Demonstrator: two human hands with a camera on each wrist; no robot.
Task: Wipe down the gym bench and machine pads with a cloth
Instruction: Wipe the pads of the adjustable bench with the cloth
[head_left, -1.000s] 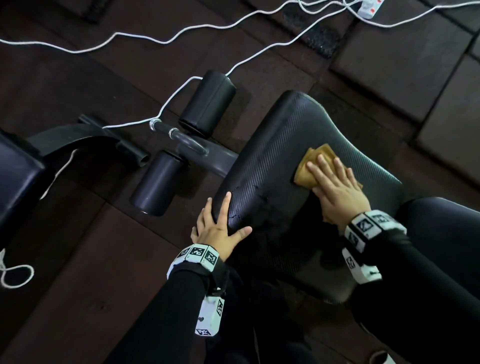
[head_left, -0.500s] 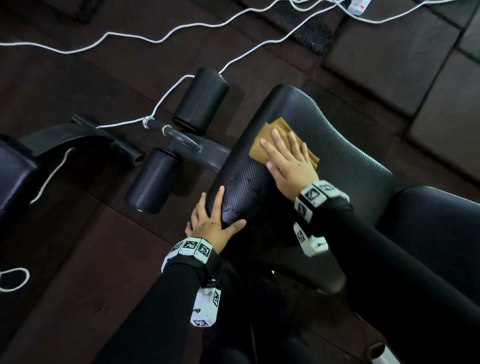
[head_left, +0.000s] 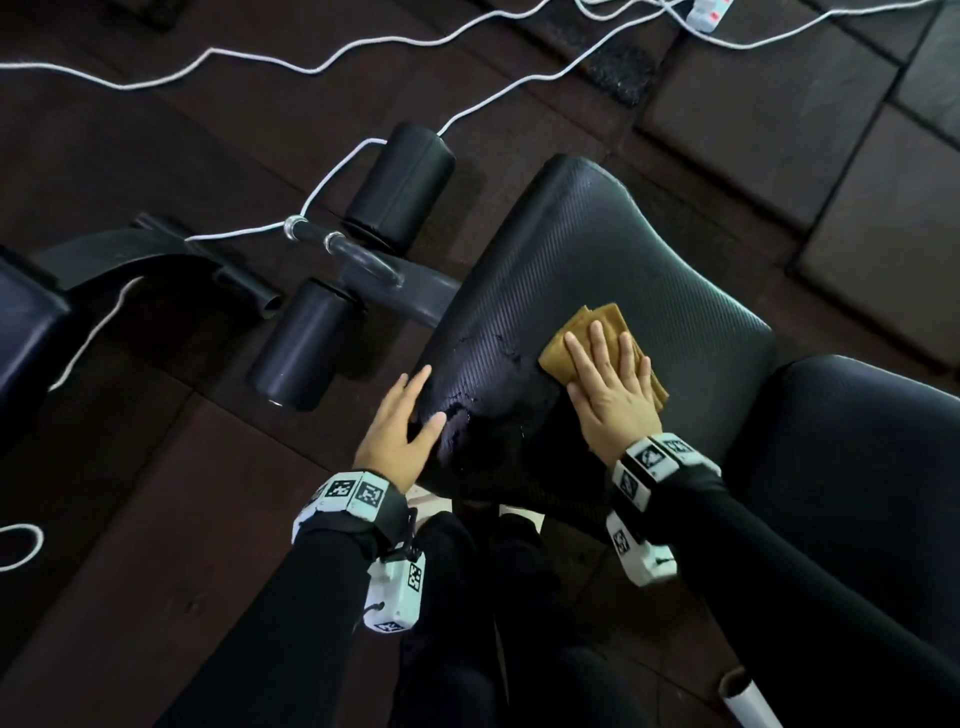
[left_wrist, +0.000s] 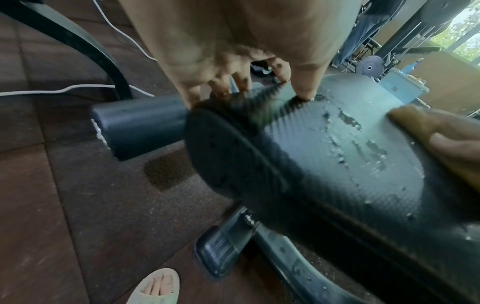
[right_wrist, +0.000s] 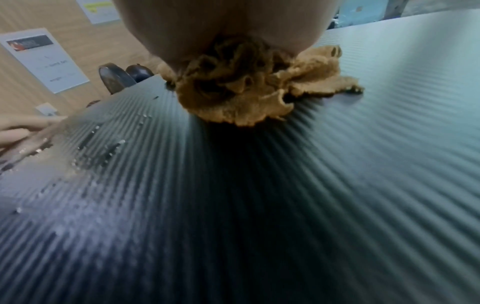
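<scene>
The black textured bench seat pad (head_left: 597, 260) fills the middle of the head view. A folded tan cloth (head_left: 597, 325) lies on its near right part, and my right hand (head_left: 610, 374) presses flat on it with straight fingers. In the right wrist view the cloth (right_wrist: 233, 92) bunches under the palm (right_wrist: 221, 26). My left hand (head_left: 410, 426) grips the pad's near left edge, thumb on top and fingers down the side. Water droplets (left_wrist: 350, 133) bead on the pad between the two hands.
Two black foam roller pads (head_left: 400, 187) (head_left: 301, 348) stand on a bar left of the seat. The backrest pad (head_left: 857, 441) is at the right. White cables (head_left: 363, 52) trail over the dark floor tiles. A sandalled foot (left_wrist: 155, 288) stands below the seat.
My right hand first slid the cloth to the pad's far left part, then drew it back to the near right. My left hand has kept its hold on the edge.
</scene>
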